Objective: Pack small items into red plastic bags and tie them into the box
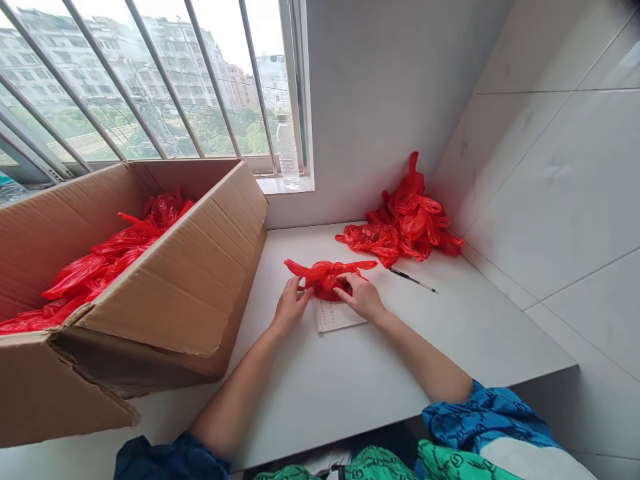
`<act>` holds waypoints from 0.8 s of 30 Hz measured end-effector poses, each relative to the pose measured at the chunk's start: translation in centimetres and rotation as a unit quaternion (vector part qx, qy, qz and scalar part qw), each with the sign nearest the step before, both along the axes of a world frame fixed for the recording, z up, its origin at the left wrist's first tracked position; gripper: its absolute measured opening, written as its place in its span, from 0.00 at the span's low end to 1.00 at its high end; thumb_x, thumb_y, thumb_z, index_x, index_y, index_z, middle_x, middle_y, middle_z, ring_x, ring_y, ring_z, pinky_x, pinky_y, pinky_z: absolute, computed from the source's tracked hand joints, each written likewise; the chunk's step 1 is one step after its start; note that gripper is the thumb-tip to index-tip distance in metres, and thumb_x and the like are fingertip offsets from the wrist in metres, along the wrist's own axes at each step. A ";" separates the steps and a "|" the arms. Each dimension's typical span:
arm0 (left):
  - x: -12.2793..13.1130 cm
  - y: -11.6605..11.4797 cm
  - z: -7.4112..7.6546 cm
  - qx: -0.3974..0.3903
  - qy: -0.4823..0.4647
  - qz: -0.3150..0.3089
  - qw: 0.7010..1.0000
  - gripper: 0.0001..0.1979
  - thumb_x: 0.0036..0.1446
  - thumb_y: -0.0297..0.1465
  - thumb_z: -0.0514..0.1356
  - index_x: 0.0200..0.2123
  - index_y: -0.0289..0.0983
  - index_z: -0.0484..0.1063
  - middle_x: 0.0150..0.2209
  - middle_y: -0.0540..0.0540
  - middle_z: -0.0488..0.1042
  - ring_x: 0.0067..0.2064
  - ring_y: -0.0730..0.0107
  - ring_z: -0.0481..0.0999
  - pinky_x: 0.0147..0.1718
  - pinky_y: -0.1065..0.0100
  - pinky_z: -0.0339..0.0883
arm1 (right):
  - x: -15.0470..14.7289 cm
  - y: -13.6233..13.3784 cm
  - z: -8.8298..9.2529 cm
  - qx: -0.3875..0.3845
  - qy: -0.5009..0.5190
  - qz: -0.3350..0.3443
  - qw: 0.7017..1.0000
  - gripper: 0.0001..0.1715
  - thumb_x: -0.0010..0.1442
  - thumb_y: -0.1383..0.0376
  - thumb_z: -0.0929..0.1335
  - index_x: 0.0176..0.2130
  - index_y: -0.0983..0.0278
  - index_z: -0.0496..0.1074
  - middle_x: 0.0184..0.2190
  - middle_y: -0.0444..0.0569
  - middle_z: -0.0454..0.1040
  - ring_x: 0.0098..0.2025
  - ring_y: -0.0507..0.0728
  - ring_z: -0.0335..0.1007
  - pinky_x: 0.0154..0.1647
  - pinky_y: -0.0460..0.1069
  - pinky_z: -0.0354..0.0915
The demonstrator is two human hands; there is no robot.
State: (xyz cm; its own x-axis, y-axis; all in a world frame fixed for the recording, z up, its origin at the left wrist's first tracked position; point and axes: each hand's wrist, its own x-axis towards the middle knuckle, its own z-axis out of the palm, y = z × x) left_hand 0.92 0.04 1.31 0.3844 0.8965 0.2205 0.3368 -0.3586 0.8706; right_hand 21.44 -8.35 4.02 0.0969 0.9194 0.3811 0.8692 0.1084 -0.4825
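Observation:
A small red plastic bag (325, 275), bunched into a knotted bundle with two ends sticking out sideways, lies on the white counter (350, 380). My left hand (290, 305) pinches its left side. My right hand (361, 295) grips its right side, fingers curled on the plastic. Under the bundle and my right hand lies a white paper sheet (336, 316) with faint print.
A big open cardboard box (175, 287) full of red bags (100, 263) stands at the left. A pile of red bags (405, 220) sits in the far corner, with a pen (413, 280) in front of it. A water bottle (288, 152) stands on the windowsill. Tiled wall at right.

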 end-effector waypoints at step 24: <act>-0.2 -2.6 0.8 0.021 -0.020 -0.114 0.993 0.19 0.64 0.40 0.56 0.55 0.42 0.70 0.50 0.43 0.75 0.44 0.66 0.75 0.36 0.67 0.70 | -1.7 -0.6 -0.9 0.066 0.016 0.074 0.995 0.21 0.67 0.60 0.66 0.58 0.59 0.66 0.44 0.51 0.76 0.47 0.62 0.71 0.54 0.59 0.63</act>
State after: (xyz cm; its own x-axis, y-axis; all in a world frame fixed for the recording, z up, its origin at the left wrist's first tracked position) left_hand 0.75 -2.52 2.06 0.5665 0.7770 0.2745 0.2090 -0.4576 0.8642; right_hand 19.77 -8.92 3.14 -0.0214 0.8663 0.4990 0.8229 0.2987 -0.4833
